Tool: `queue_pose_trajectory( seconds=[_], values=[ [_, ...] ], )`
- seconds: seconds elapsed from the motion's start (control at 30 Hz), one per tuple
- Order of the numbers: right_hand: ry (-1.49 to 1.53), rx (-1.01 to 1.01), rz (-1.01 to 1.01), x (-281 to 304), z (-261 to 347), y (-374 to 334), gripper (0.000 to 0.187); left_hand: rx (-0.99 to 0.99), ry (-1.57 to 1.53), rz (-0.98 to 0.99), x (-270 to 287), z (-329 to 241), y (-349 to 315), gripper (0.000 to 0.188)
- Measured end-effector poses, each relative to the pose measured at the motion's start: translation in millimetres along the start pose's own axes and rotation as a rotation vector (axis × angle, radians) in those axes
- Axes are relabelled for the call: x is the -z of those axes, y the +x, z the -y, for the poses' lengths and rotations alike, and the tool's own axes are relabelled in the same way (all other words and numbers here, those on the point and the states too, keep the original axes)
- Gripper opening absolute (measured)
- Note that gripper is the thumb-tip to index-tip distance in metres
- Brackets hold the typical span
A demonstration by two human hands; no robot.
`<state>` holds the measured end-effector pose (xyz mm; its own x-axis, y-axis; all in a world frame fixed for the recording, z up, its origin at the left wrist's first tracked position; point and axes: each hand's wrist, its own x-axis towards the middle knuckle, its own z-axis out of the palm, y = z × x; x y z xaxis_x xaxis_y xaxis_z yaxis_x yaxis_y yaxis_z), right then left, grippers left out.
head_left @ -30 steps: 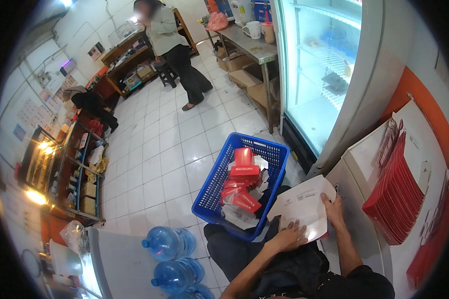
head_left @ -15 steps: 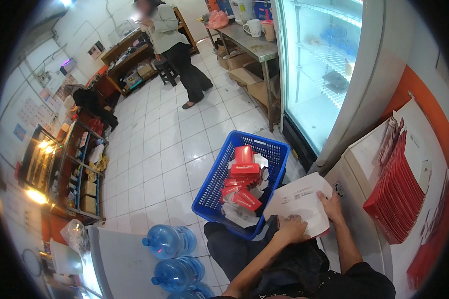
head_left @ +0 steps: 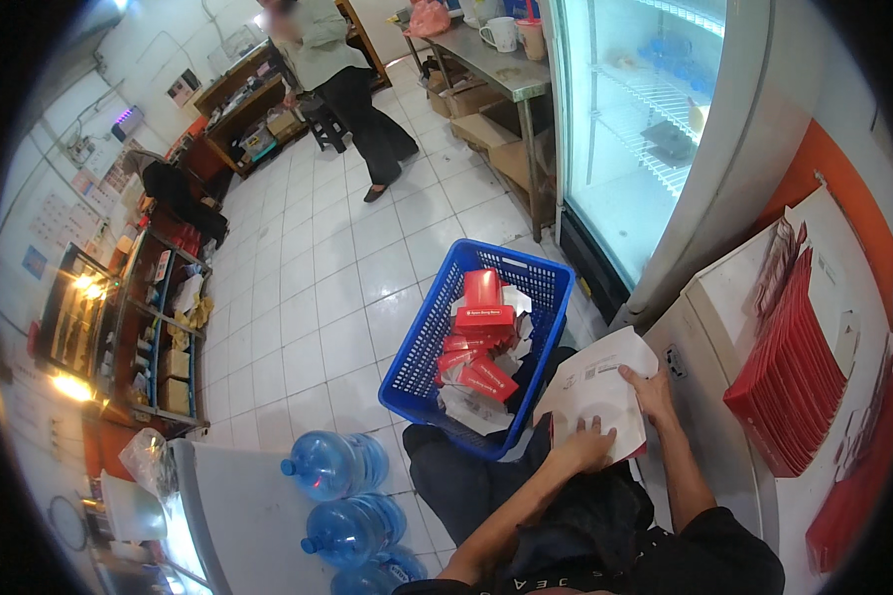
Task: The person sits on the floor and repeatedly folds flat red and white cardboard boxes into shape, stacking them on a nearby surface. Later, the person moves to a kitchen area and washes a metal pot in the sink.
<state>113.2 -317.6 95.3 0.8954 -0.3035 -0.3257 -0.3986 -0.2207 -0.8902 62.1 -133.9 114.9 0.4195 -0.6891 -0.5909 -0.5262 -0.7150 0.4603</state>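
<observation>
A flat cardboard box blank (head_left: pixel 595 382), white on the side facing up with a little red at its lower edge, lies over my lap. My right hand (head_left: pixel 655 399) grips its right edge, thumb on top and the other fingers partly hidden underneath. Spread fingers of my left hand (head_left: pixel 587 446) rest on the blank's lower part. Just left of the blank, a blue plastic basket (head_left: pixel 414 347) holds several folded red boxes (head_left: pixel 484 315) with white insides. To my right, a row of red-and-white box blanks (head_left: pixel 789 372) stands stacked on a white surface.
A lit glass-door fridge (head_left: pixel 630 129) stands ahead on the right, beside a metal table (head_left: pixel 496 64) with cups. Several blue water jugs (head_left: pixel 337 464) stand on the floor at left. One person (head_left: pixel 342 79) stands farther off; another (head_left: pixel 174 193) bends by the left shelves.
My left hand's fingers have gone from curled at the blank's lower edge to spread on its surface. My right hand has shifted slightly up along the edge. The standing person's arm has lowered.
</observation>
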Motion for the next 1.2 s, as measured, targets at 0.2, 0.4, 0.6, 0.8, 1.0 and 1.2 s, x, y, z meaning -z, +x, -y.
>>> queue_pose_trajectory(
  seconds=[0.2,0.4,0.6,0.8,1.0,1.2],
  values=[
    [0.082,-0.001,0.06,-3,15,-3,0.061,0.036,-0.116,-0.025,-3,5,2,0.071],
    [0.09,0.02,0.125,-5,7,10,0.048,-0.02,-0.111,-0.091,-25,18,17,0.073],
    [0.029,0.023,0.142,-10,1,25,0.04,0.081,-0.051,-0.004,-9,0,8,0.081],
    [0.119,-0.147,0.275,-2,-43,68,0.04,0.081,-0.074,-0.045,-5,0,-3,0.08],
    [-0.426,0.126,0.184,12,-45,93,0.069,0.067,-0.057,-0.064,6,-5,-14,0.077],
    [-0.753,0.908,0.002,3,61,15,0.056,0.037,-0.111,-0.179,-4,2,-22,0.074]
  ],
)
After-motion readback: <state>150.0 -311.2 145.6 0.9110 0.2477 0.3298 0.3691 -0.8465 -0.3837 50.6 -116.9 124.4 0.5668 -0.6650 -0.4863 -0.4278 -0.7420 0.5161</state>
